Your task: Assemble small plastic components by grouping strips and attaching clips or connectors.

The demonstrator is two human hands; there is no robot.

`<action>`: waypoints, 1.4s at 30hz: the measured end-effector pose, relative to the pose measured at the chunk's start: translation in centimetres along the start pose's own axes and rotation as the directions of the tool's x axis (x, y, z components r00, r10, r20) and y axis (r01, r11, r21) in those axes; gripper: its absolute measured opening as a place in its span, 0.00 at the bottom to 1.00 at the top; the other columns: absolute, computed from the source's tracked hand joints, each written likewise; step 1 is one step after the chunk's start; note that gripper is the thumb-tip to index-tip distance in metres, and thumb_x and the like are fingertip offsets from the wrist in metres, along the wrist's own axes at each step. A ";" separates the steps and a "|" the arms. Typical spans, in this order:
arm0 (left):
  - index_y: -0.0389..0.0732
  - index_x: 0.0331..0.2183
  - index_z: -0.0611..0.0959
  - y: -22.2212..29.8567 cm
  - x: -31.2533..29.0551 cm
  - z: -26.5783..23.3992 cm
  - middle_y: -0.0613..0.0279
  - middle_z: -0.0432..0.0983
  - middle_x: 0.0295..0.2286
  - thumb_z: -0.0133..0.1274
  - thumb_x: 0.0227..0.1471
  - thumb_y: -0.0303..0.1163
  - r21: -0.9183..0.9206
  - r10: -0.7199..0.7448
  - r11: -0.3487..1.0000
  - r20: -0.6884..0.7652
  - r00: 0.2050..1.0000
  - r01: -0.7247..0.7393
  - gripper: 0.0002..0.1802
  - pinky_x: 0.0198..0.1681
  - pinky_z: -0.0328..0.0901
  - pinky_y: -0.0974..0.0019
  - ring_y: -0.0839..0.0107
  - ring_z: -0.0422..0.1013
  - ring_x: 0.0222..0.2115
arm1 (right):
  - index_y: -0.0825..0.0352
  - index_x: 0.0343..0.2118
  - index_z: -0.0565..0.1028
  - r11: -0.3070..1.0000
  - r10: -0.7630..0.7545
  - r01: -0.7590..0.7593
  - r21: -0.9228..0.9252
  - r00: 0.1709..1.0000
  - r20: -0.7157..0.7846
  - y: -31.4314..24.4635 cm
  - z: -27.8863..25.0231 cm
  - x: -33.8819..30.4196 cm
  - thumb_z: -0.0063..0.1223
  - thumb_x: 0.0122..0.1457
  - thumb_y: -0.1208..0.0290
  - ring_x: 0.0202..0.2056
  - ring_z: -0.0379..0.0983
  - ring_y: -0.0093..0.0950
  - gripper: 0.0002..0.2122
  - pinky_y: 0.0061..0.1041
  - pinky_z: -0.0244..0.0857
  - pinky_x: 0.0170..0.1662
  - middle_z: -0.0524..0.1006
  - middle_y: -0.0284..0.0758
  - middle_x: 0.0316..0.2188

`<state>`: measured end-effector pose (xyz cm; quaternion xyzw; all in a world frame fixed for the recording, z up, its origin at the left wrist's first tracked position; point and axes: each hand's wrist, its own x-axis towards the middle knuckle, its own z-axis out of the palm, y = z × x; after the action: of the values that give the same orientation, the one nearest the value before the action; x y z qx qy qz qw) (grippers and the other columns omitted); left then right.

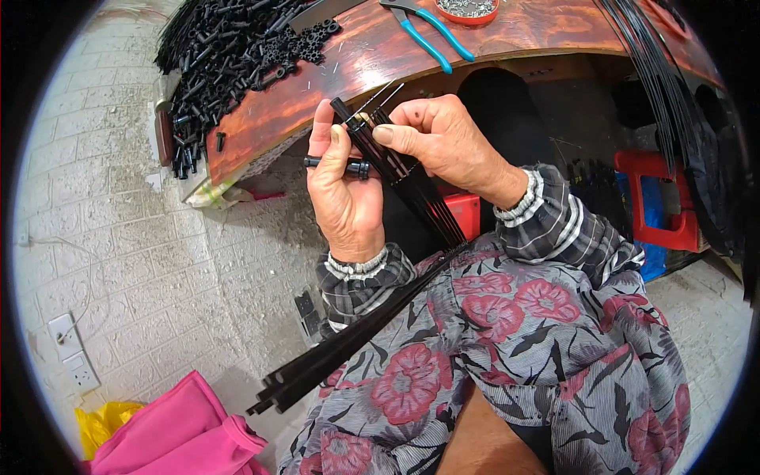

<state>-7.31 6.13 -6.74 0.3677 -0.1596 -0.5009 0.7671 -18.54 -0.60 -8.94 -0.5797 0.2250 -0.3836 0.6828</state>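
Above my lap I hold a black umbrella frame slantwise, its thin ribs bunched along a dark shaft. My left hand grips the upper end of the frame, thumb up. A short black plastic tube lies across that palm, caught by the fingers. From the right, my right hand pinches thumb and forefinger together at the ribs beside the black top piece. Two thin metal rib ends stick up past it. Whatever small part sits between those fingertips is hidden. The frame's other, dark bundled end rests across my lap, pointing lower left.
A reddish wooden table curves ahead, bearing a heap of black plastic parts, blue-handled pliers and a red dish of small metal pieces. Black wires hang over its right side. A red stool stands right; pink cloth lies lower left.
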 end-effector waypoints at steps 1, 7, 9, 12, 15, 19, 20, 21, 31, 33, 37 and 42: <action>0.41 0.44 0.70 0.0 0.0 0.0 0.62 0.72 0.34 0.47 0.49 0.25 -0.009 0.008 1.000 -0.008 1.000 -0.008 0.18 0.40 0.63 0.68 0.74 0.68 0.33 | 0.67 0.18 0.71 0.995 -0.094 0.093 -0.040 0.996 -0.002 0.2 0.0 0.0 0.52 0.51 0.64 0.10 0.57 0.10 0.12 0.10 0.49 0.11 0.66 0.23 0.11; 0.41 0.46 0.68 -0.3 0.0 -0.1 0.61 0.72 0.35 0.46 0.50 0.25 -0.042 -0.004 0.999 0.051 0.999 0.006 0.19 0.41 0.63 0.67 0.73 0.69 0.34 | 0.66 0.18 0.71 0.980 0.182 -0.191 0.061 0.975 0.128 -0.6 -0.8 0.0 0.52 0.51 0.63 0.10 0.57 0.10 0.12 0.10 0.48 0.11 0.66 0.23 0.11; 0.41 0.47 0.68 -0.2 -0.1 0.0 0.61 0.72 0.35 0.46 0.50 0.25 -0.053 -0.012 0.998 0.066 0.998 0.016 0.19 0.42 0.63 0.67 0.73 0.69 0.34 | 0.66 0.17 0.71 0.974 0.182 -0.201 0.107 0.969 0.165 0.0 -1.0 0.4 0.52 0.51 0.63 0.10 0.57 0.10 0.13 0.09 0.48 0.11 0.65 0.23 0.12; 0.42 0.47 0.68 -0.3 -0.1 -0.1 0.61 0.72 0.34 0.46 0.50 0.25 -0.056 -0.007 0.998 0.135 0.991 0.015 0.20 0.42 0.62 0.67 0.73 0.68 0.34 | 0.66 0.17 0.71 0.968 0.182 -0.207 0.138 0.968 0.174 0.4 -0.7 0.6 0.53 0.51 0.64 0.10 0.57 0.11 0.12 0.09 0.49 0.11 0.65 0.23 0.12; 0.42 0.47 0.67 -0.8 0.3 -0.3 0.63 0.72 0.34 0.46 0.50 0.26 -0.025 -0.002 1.000 0.044 0.999 0.003 0.20 0.42 0.62 0.68 0.73 0.68 0.35 | 0.68 0.22 0.71 0.969 0.193 -0.206 0.139 0.976 0.100 0.3 -0.8 0.3 0.54 0.50 0.66 0.11 0.58 0.10 0.10 0.09 0.50 0.11 0.66 0.24 0.14; 0.43 0.47 0.68 -0.7 0.3 0.0 0.65 0.71 0.35 0.46 0.49 0.24 -0.028 -0.016 0.999 -0.005 1.000 0.015 0.21 0.42 0.62 0.70 0.75 0.67 0.36 | 0.71 0.34 0.69 0.952 0.101 -0.125 0.281 0.990 0.098 0.8 -1.2 0.8 0.55 0.49 0.69 0.14 0.61 0.10 0.13 0.07 0.51 0.12 0.70 0.27 0.19; 0.42 0.47 0.68 -0.7 0.4 0.0 0.65 0.70 0.36 0.46 0.49 0.24 -0.045 -0.034 0.998 0.001 0.999 0.034 0.21 0.42 0.61 0.70 0.75 0.67 0.36 | 0.72 0.43 0.66 0.932 0.092 -0.136 0.336 0.985 0.143 1.1 -1.3 1.1 0.55 0.48 0.69 0.16 0.62 0.10 0.20 0.07 0.50 0.12 0.72 0.29 0.22; 0.42 0.47 0.68 -0.8 0.5 0.1 0.65 0.70 0.36 0.46 0.49 0.24 -0.055 -0.027 0.998 0.006 1.000 0.027 0.21 0.42 0.61 0.70 0.75 0.67 0.36 | 0.72 0.43 0.66 0.936 0.089 -0.134 0.324 0.985 0.148 1.0 -1.5 1.1 0.55 0.48 0.69 0.16 0.62 0.10 0.20 0.07 0.50 0.12 0.72 0.29 0.22; 0.39 0.50 0.63 -0.8 1.0 -0.9 0.65 0.69 0.37 0.48 0.47 0.21 -0.083 -0.053 0.994 0.132 0.990 0.064 0.26 0.39 0.61 0.75 0.79 0.66 0.33 | 0.67 0.44 0.70 0.940 0.134 -0.200 0.277 0.962 0.239 -0.1 -1.1 1.5 0.55 0.48 0.68 0.14 0.58 0.08 0.19 0.08 0.46 0.11 0.74 0.27 0.22; 0.37 0.50 0.62 -1.3 1.5 -1.8 0.65 0.69 0.35 0.48 0.45 0.20 -0.118 -0.037 0.991 0.239 0.970 0.066 0.28 0.32 0.61 0.80 0.82 0.64 0.25 | 0.67 0.44 0.69 0.931 0.132 -0.211 0.298 0.955 0.265 0.4 -1.4 1.5 0.54 0.49 0.69 0.14 0.59 0.08 0.19 0.07 0.46 0.11 0.74 0.27 0.23; 0.36 0.50 0.62 -1.2 1.6 -1.2 0.66 0.69 0.32 0.49 0.44 0.19 -0.122 -0.059 0.989 0.217 0.974 0.087 0.29 0.27 0.59 0.83 0.84 0.60 0.21 | 0.66 0.45 0.68 0.897 0.127 -0.250 0.365 0.936 0.328 -0.1 -1.4 1.6 0.52 0.50 0.69 0.14 0.59 0.08 0.18 0.07 0.47 0.11 0.74 0.27 0.24; 0.36 0.49 0.63 -0.2 1.5 -1.4 0.66 0.70 0.27 0.48 0.47 0.23 -0.016 -0.163 0.986 0.081 0.983 0.165 0.25 0.27 0.61 0.77 0.81 0.63 0.22 | 0.67 0.44 0.68 0.911 0.152 -0.237 0.337 0.954 0.260 0.7 -1.4 1.6 0.51 0.51 0.67 0.16 0.62 0.07 0.17 0.05 0.49 0.11 0.73 0.26 0.25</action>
<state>-5.92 5.30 -8.05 0.3505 -0.1534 -0.5785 0.7203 -18.44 -2.67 -9.71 -0.4577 0.1271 -0.2792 0.8345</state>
